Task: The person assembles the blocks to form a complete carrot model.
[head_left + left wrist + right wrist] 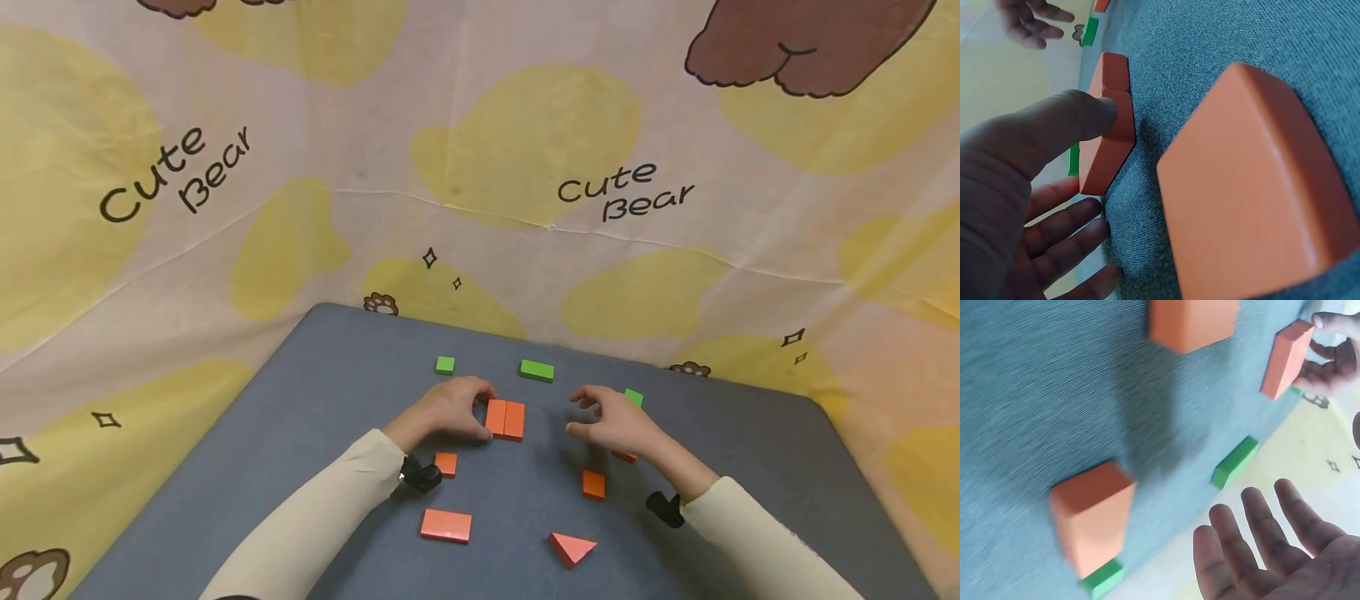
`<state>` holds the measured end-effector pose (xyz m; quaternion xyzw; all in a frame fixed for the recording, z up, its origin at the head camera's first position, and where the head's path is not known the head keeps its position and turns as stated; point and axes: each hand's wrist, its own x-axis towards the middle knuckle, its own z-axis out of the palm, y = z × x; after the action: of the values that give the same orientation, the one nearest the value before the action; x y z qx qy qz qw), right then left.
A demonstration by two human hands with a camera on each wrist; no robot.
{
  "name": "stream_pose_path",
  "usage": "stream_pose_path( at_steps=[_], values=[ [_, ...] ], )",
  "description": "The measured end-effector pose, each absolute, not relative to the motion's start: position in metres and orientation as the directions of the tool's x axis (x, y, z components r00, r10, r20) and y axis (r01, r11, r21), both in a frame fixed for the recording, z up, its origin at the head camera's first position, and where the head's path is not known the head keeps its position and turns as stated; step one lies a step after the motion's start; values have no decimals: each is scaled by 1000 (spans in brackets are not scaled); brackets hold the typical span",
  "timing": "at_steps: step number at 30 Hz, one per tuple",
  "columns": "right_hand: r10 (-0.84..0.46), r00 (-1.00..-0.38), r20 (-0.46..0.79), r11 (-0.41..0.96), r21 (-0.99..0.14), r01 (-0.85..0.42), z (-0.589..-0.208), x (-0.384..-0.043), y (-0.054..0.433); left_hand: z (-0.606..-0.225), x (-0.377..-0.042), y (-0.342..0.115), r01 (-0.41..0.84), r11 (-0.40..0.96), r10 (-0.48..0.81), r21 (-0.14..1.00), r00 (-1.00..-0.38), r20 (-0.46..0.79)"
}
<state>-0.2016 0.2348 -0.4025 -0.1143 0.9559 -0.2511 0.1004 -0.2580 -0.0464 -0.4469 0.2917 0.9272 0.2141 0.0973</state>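
Note:
Two orange rectangular blocks stand side by side: a left block (496, 418) and a right block (514, 421). My left hand (450, 407) pinches the left block, thumb at its near end and index finger at its far end. In the left wrist view the thumb (1088, 112) presses on the block's end face, while the other fingers spread loosely beside it. My right hand (618, 425) hovers to the right of the pair, fingers loosely bent and holding nothing. Beneath it an orange block (626, 457) is partly hidden, and a green block (633, 397) shows just behind.
At the back lie a small green block (446, 365) and a longer green block (537, 371). Nearer are two small orange blocks, one left (446, 464), one right (593, 485). A coral rectangle (446, 526) and a triangular block (572, 549) lie in front. A printed cloth (487, 167) borders the table.

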Motion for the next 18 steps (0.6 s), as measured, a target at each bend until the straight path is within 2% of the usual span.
stream_pose_path(
  at_steps=[7,18],
  values=[
    [-265,-960,-94,874,-443,-198,-403,-189,261,-446,-257,-48,513,743,592,429,-803,-65],
    [-200,-975,-93,904,-401,-147,-417,-182,292,-446,-258,-49,505,752,583,424,-810,-68]
  ],
)
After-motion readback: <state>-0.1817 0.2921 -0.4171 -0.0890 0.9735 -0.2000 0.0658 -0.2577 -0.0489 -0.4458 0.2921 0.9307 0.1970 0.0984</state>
